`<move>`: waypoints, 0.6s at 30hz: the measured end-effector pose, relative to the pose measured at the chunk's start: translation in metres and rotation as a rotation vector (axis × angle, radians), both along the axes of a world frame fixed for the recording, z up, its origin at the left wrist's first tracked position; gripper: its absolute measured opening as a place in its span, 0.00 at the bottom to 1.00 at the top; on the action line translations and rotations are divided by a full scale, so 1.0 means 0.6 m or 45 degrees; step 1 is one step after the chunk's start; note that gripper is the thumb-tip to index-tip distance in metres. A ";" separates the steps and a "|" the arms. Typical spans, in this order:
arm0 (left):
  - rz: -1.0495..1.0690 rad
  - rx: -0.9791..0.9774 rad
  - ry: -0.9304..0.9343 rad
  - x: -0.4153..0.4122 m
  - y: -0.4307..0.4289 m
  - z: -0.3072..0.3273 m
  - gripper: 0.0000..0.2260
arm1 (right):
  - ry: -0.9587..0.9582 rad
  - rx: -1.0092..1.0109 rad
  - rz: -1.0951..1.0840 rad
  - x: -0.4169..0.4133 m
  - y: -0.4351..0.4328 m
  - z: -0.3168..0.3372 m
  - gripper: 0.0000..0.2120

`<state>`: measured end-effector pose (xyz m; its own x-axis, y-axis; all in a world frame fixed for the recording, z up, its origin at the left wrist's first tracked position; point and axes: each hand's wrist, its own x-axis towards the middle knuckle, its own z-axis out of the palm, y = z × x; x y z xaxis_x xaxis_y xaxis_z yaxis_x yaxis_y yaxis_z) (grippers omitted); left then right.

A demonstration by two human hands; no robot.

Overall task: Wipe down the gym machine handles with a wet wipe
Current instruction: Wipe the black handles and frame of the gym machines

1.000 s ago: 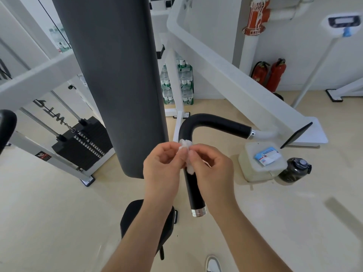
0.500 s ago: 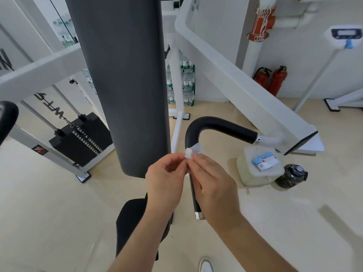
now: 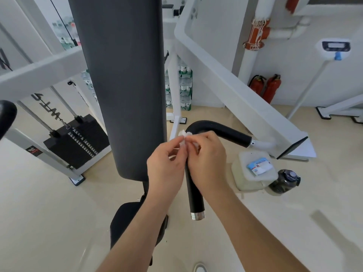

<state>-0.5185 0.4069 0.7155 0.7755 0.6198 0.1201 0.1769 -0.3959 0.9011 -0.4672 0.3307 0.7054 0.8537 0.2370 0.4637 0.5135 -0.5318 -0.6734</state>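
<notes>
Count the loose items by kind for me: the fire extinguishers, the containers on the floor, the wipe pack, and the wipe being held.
fire extinguishers: 2
white container: 1
dark bottle: 1
wipe pack: 1
wet wipe: 1
total: 6

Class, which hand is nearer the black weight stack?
Left. The left hand is right of the weight stack; the right hand lies farther right, beyond it.

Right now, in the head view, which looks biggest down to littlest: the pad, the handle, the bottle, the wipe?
pad
handle
bottle
wipe, partly hidden, so only its showing bit counts
</notes>
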 end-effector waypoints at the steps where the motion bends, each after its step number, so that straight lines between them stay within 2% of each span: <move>1: -0.004 0.093 0.001 0.007 0.000 0.007 0.08 | 0.045 0.045 -0.010 -0.011 0.002 -0.001 0.06; 5: -0.031 0.409 -0.019 0.015 -0.004 0.006 0.08 | 0.224 0.202 0.078 -0.054 -0.020 -0.020 0.17; 9: -0.025 0.843 0.145 0.018 -0.022 -0.014 0.13 | 0.420 0.317 0.057 -0.057 -0.037 -0.029 0.18; 11: -0.009 0.982 0.133 0.031 -0.024 -0.013 0.12 | 0.442 0.361 0.085 -0.060 -0.040 -0.026 0.18; 13: -0.022 0.964 0.089 0.046 -0.018 -0.002 0.09 | 0.419 0.370 0.117 -0.059 -0.042 -0.023 0.19; 15: -0.021 0.809 0.118 0.051 -0.015 0.011 0.07 | 0.393 0.365 0.120 -0.053 -0.043 -0.022 0.16; 18: -0.062 0.859 0.195 0.038 -0.025 0.015 0.06 | 0.441 0.411 0.073 -0.049 -0.043 -0.028 0.11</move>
